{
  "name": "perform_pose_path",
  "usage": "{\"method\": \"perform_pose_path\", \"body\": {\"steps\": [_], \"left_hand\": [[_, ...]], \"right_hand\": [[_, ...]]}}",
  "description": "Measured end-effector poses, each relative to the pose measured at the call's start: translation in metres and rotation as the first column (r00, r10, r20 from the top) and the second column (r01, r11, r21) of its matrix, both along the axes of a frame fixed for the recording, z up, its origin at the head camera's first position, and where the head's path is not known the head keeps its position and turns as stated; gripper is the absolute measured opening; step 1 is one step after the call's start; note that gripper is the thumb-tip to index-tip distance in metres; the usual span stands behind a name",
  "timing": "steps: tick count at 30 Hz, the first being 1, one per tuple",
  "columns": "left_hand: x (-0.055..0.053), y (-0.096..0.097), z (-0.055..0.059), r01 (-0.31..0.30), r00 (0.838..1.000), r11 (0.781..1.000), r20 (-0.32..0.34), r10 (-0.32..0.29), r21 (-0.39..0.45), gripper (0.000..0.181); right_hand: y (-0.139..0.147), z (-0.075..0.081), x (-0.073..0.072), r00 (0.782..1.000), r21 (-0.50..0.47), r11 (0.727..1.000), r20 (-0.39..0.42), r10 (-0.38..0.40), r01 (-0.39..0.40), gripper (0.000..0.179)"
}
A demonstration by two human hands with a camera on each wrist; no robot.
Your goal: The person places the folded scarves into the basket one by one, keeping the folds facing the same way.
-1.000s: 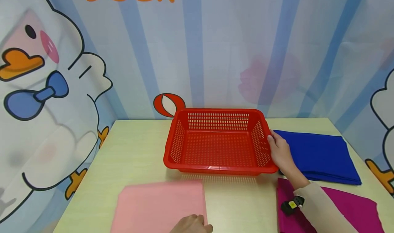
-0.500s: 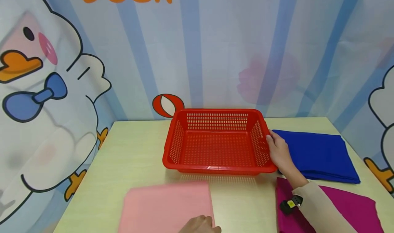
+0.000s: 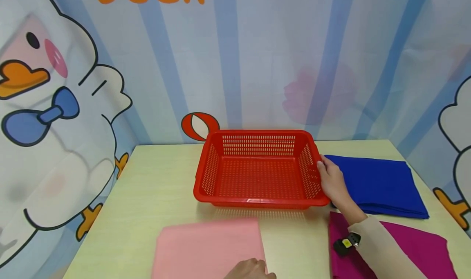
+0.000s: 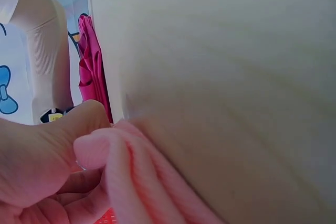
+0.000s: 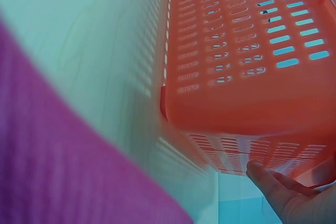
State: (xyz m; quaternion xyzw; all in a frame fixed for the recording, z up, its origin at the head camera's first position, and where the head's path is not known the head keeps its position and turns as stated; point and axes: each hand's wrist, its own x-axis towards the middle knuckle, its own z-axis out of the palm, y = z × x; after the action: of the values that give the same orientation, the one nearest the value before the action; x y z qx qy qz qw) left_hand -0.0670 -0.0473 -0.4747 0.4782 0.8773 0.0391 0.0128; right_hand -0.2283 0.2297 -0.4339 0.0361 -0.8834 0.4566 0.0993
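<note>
A folded pink cloth (image 3: 206, 246) lies flat at the front of the table, its near part cut off by the frame. My left hand (image 3: 250, 270) pinches it at the right edge; in the left wrist view the thumb and fingers of the left hand (image 4: 47, 166) grip several soft layers of the pink cloth (image 4: 144, 177). Behind it stands a red perforated plastic basket (image 3: 257, 200) with nothing in it. My right hand (image 3: 334, 185) holds the basket's right rim. In the right wrist view, the fingers of that hand touch the side of the basket (image 5: 252, 103).
To the right of the basket lies a folded blue cloth (image 3: 379, 185). A folded magenta cloth (image 3: 412, 246) is in front of it, partly under my right forearm. The pale wooden table (image 3: 162, 176) ends at a printed cartoon curtain (image 3: 257, 58).
My left hand has moved to the right, and the pink cloth has slid rightward with it. The right hand keeps holding the basket, which stays in place on the table.
</note>
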Motion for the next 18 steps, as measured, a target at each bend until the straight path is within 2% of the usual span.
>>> {"method": "perform_pose_path", "body": {"steps": [7,15,18], "left_hand": [[-0.001,0.007,0.002,0.036,0.999,0.999,0.010,-0.036,0.007,0.027],[-0.002,0.015,0.001,0.071,0.997,0.997,-0.027,-0.071,0.000,0.024],[-0.001,0.018,0.001,0.068,0.998,0.998,-0.001,-0.068,-0.017,0.026]], "right_hand": [[0.000,0.001,-0.001,1.000,0.000,1.000,-0.010,-0.001,0.001,0.051],[0.000,0.001,-0.002,1.000,0.011,1.000,0.001,-0.005,0.005,0.051],[0.000,0.001,-0.001,1.000,0.010,1.000,0.008,-0.005,0.005,0.051]]}}
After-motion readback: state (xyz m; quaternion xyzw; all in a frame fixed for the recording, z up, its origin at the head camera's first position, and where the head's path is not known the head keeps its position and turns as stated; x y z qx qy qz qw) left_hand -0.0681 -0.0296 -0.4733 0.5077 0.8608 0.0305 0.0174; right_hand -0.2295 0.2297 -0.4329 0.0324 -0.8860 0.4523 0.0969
